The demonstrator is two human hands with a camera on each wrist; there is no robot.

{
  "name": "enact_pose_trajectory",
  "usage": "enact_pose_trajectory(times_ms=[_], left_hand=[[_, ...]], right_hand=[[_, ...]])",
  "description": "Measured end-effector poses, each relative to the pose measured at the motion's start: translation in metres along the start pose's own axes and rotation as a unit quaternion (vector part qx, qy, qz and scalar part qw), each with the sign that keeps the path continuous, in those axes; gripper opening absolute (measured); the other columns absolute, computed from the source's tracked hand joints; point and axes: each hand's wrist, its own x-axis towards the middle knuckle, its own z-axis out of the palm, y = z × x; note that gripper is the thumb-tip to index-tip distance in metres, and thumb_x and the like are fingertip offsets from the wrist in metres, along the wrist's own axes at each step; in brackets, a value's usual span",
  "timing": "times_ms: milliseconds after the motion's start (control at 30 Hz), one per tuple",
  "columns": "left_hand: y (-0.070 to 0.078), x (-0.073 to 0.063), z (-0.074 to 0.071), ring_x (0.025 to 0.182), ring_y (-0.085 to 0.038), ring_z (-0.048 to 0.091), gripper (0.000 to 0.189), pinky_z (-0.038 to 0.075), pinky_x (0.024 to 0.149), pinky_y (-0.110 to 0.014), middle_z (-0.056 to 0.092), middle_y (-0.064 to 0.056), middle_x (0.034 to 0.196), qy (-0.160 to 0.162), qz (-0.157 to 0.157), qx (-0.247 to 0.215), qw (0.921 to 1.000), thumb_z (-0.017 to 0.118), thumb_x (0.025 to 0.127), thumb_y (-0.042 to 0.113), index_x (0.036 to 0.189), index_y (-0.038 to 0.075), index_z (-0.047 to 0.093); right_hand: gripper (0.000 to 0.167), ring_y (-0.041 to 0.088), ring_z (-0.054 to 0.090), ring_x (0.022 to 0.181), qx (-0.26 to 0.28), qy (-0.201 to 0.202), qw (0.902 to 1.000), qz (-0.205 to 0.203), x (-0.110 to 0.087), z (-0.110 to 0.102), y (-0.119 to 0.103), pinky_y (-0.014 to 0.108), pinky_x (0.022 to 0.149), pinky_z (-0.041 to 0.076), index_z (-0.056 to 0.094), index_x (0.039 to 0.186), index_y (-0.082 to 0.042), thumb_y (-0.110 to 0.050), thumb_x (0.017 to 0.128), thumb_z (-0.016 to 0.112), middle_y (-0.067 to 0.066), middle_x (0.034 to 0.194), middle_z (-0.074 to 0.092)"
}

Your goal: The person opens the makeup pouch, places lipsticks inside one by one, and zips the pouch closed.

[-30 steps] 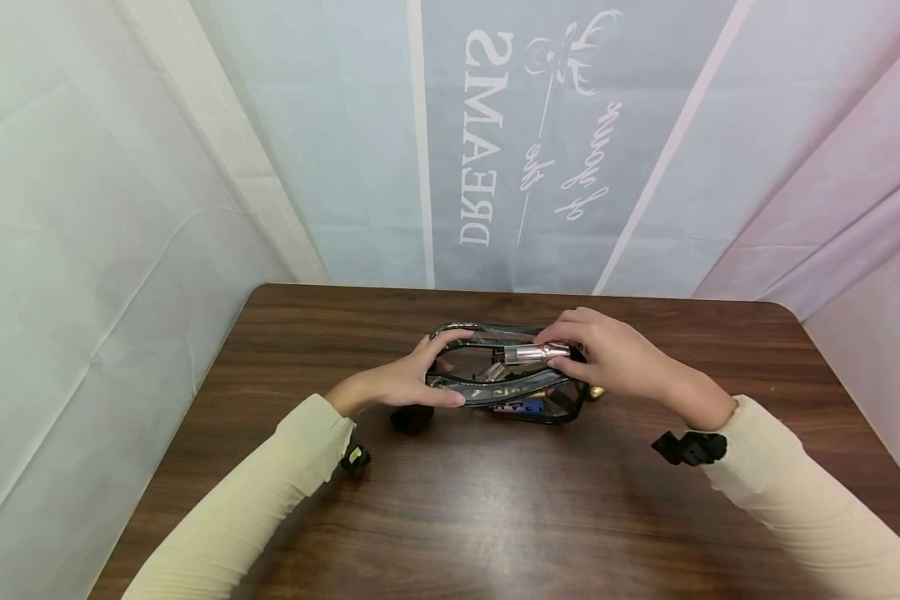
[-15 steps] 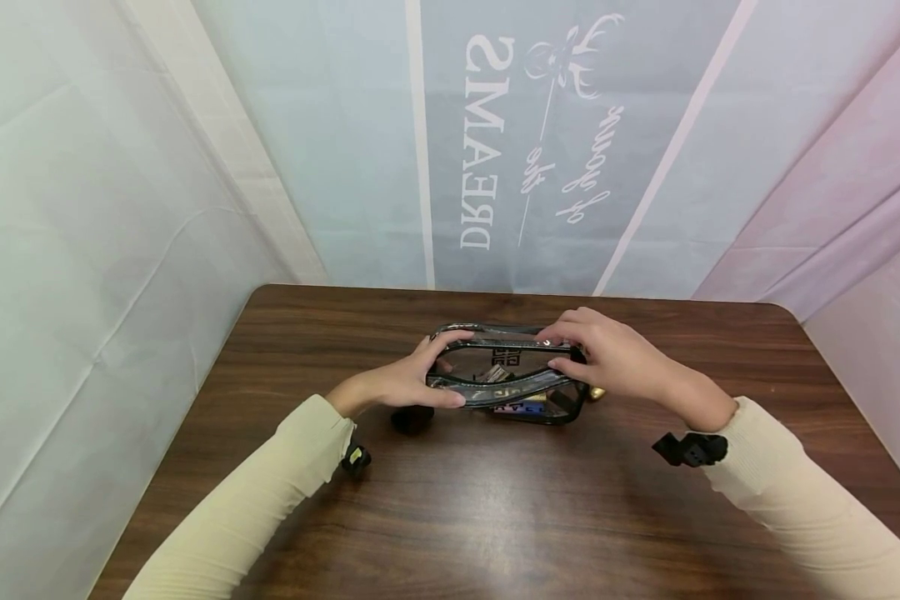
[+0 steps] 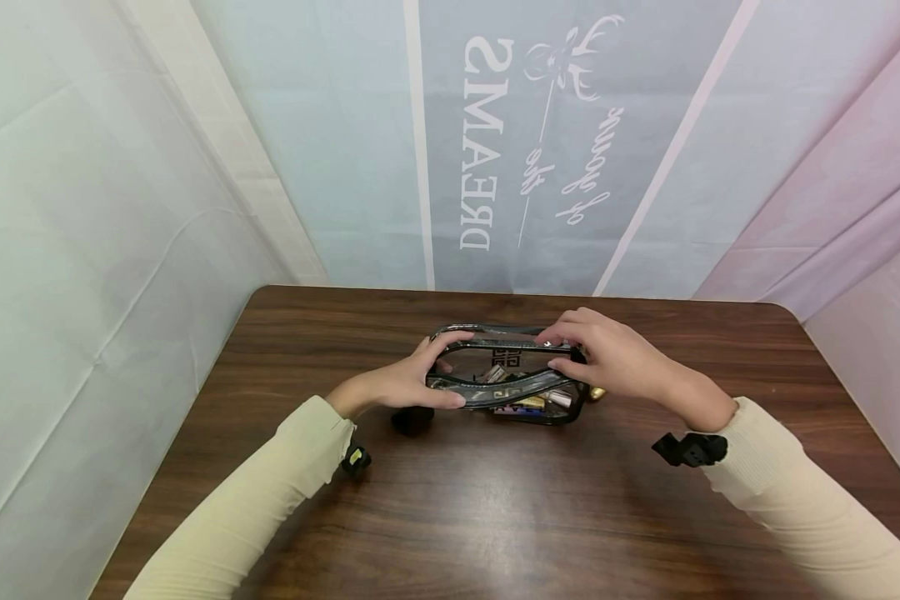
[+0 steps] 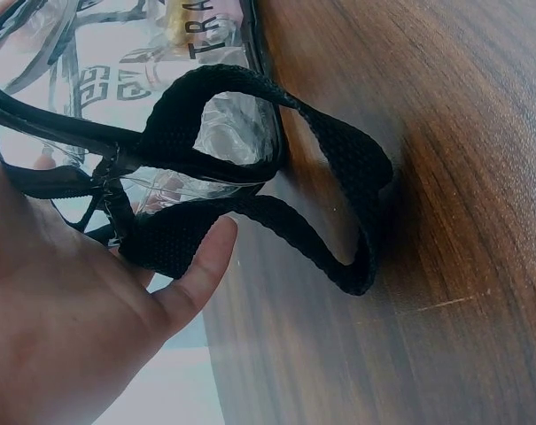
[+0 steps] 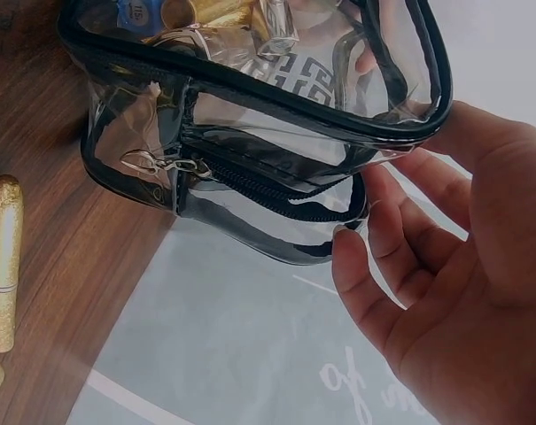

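A clear zip pouch with black trim (image 3: 487,395) stands on the table, its top spread apart. My left hand (image 3: 405,380) grips the pouch's left end, thumb along the near rim and index finger over the far one. A black strap loop (image 4: 343,164) sticks out beside that hand in the left wrist view. At the pouch's right end my right hand (image 3: 607,354) has its bent fingertips at the rims with nothing between them. A silver tube (image 3: 560,399) lies inside at the right. The right wrist view shows the zipper pull (image 5: 139,161) and gold tubes (image 5: 214,12) inside.
Gold tubes (image 5: 2,266) lie on the brown wooden table (image 3: 480,517) just right of the pouch. A printed cloth backdrop (image 3: 540,258) hangs behind the table's far edge, with pale cloth (image 3: 105,250) along the left.
The silver tube, held by my right hand over the opening one second ago, has left the fingers and dropped into the pouch's right part. Both hands have stayed in place.
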Motion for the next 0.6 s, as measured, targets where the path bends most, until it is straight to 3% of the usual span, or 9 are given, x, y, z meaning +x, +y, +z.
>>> enact_pose_trajectory(times_ms=[600], left_hand=[[-0.0006,-0.002,0.0041,0.136,-0.029,0.043,0.089,0.037,0.107,-0.058,0.015,-0.013,0.16,0.004,-0.003,0.006,1.0,0.076,0.092,0.038,0.159,0.044,0.016]], right_hand=[[0.027,0.015,0.051,0.085,-0.002,0.008,0.9999,-0.012,-0.004,0.0039,-0.0001,0.035,0.074,0.044,0.072,0.123,-0.016,-0.016,0.096,0.073,-0.004,0.11,0.065]])
